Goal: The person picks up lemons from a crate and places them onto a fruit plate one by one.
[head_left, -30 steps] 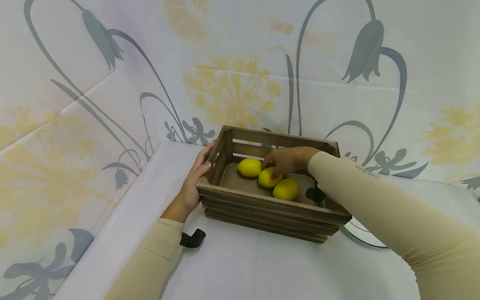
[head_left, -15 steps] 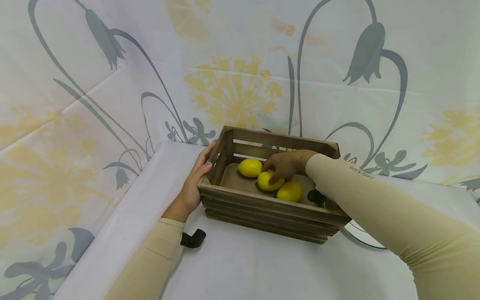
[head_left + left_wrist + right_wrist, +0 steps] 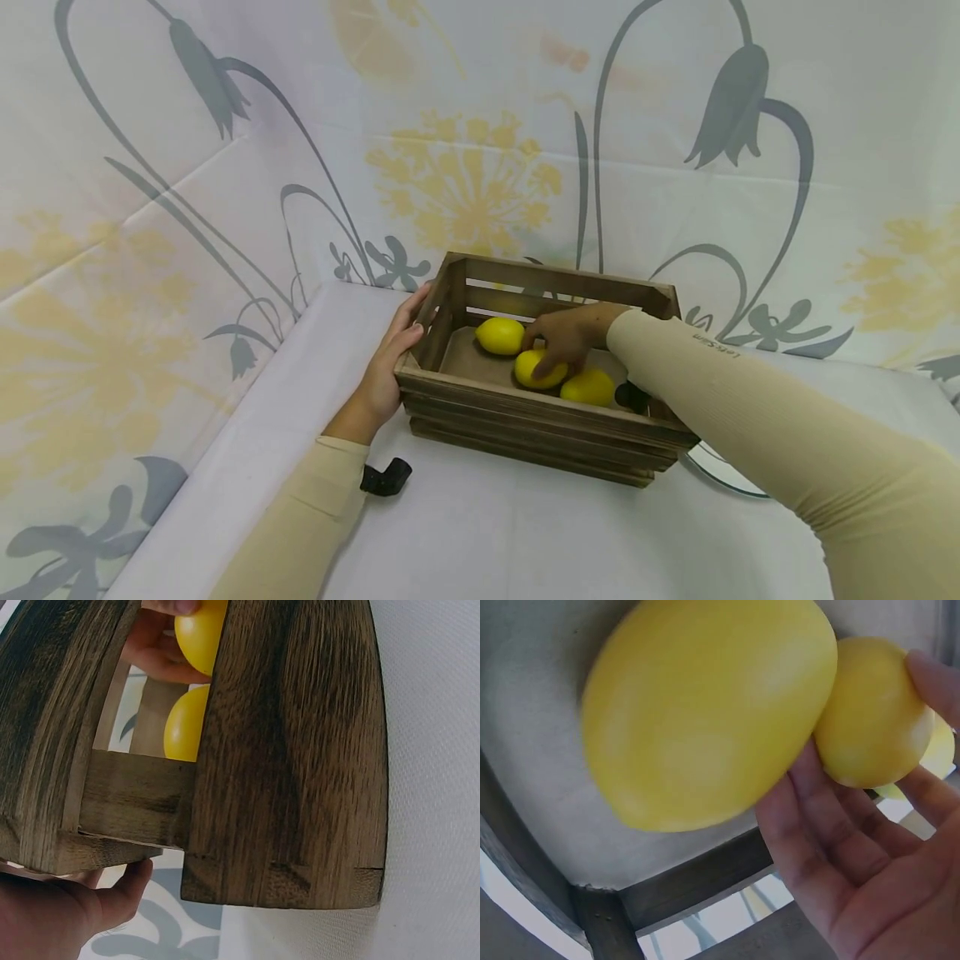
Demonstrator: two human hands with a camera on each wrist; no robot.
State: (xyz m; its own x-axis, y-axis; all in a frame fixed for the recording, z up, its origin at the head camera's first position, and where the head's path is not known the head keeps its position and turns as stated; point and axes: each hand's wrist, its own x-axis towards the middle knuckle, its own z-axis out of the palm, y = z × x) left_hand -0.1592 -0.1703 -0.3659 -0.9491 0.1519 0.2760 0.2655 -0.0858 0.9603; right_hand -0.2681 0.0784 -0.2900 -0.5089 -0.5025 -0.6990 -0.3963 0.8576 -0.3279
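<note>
A wooden slatted crate (image 3: 525, 425) holds three yellow lemons. My left hand (image 3: 382, 375) lies along the outside of its left end, fingers fairly straight, with the thumb at the rim. Inside, my right hand (image 3: 564, 337) pinches the middle lemon (image 3: 536, 369) between thumb and fingers. The right-hand lemon (image 3: 588, 387) sits by the front wall and appears large in the right wrist view, where the backs of the lower fingers touch or nearly touch it. Farther left lies another lemon (image 3: 500, 336) on the crate floor. The left wrist view looks through the slats at two lemons.
A white tablecloth (image 3: 450, 533) covers the surface beneath the crate. Floral fabric (image 3: 480, 100) stands behind and to the left. A round white plate-like thing (image 3: 723, 471) shows partly under the right sleeve. Black wrist mounts are visible on both arms.
My right hand has shifted slightly toward the front of the crate with the middle lemon. The right-hand lemon has moved to the right. Left hand and crate stay in place.
</note>
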